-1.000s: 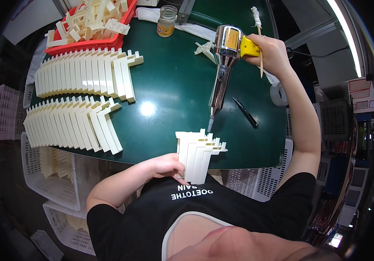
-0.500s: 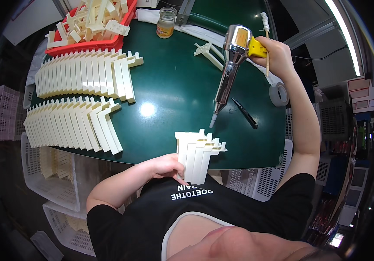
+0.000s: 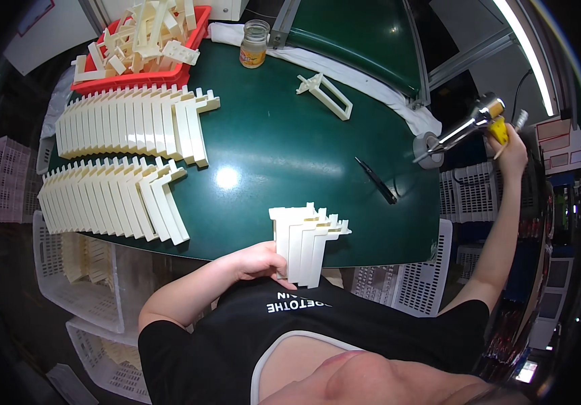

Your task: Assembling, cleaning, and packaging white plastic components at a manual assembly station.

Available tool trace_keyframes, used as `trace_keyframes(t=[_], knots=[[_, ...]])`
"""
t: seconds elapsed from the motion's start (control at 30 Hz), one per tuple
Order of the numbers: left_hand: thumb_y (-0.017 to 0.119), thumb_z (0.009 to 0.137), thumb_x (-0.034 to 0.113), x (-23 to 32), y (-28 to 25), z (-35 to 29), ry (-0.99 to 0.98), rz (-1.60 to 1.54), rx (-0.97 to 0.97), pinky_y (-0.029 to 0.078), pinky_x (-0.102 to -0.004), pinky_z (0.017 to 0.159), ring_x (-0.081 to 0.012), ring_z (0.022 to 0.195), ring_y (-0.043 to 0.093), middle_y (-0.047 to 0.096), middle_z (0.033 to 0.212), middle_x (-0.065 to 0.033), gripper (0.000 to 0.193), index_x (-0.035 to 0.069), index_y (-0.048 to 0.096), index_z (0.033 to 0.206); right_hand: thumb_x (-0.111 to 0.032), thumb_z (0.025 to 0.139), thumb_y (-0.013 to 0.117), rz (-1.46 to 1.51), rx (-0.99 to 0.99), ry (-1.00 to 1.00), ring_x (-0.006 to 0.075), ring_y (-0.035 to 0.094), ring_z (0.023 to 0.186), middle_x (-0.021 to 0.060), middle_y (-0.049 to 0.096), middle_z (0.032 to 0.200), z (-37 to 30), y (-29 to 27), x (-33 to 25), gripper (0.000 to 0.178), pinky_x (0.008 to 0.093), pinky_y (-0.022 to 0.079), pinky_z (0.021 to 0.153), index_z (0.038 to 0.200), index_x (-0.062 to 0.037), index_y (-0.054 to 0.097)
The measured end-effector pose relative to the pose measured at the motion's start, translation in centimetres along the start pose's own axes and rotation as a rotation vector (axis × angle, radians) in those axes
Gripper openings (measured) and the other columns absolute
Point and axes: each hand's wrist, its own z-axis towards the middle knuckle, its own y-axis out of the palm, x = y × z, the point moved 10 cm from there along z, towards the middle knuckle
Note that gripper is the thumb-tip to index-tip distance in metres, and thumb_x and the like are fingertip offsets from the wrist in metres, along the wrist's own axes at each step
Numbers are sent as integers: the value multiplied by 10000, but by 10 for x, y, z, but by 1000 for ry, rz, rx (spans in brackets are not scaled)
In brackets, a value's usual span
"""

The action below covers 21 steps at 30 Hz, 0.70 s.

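At the table's front edge, close to my body, my left hand (image 3: 261, 260) is closed on a small stack of cream plastic parts (image 3: 301, 251). The parts overlap like a fan, with their toothed ends to the far right. My right hand (image 3: 513, 158) reaches out beyond the table's right side, closed around a shiny silver gun-shaped tool (image 3: 463, 129) with a yellow piece at its grip. A thin stick (image 3: 520, 121) with a white wrapped end is in that hand too. The tool's narrow tip lies over a roll of grey tape (image 3: 428, 150).
Two long rows of cream parts (image 3: 125, 128) lie on the green table (image 3: 250, 128) at left. Behind them stands a red bin (image 3: 94, 84) full of parts. A glass jar (image 3: 254, 44), a loose frame-shaped part (image 3: 334, 101) and a black pen (image 3: 376, 181) are also on the table.
My right hand has swung outward to the right with the silver tool, away from the stack. My left hand keeps its hold on the stack in about the same place.
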Motion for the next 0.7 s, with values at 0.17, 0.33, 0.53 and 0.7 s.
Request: trace_keyframes(t=[0.17,0.33,0.53,0.7], knots=[[465,675,-83,5,10,10,-16,-2,-12,578,-384,860,-283,984,640,574,1187,-234,621,-70,466,1295,-419,789,719,-220,-192,301,346,653,916,168,678,953,-26,-13,100,442,424,511,737,1058,-75,648],[453,660,-108,10,17,20,-20,-10,27,566,-396,875,-352,1146,582,531,1289,-252,690,-58,428,1348,-339,801,770,591,-495,547,115,557,467,32,563,617,-93,131,123,400,226,441,424,921,10,617],[443,657,-114,19,20,18,-9,-46,86,550,-401,916,-371,1172,563,519,1306,-259,718,-58,395,1370,-416,812,744,877,-674,697,146,588,465,83,599,639,-122,211,67,454,249,499,432,894,8,606],[434,656,-106,19,18,24,11,-35,46,546,-426,922,-394,1199,539,495,1328,-269,758,-44,339,1406,-516,785,730,756,-825,718,183,623,484,130,616,649,-131,237,71,601,275,531,438,912,57,603]])
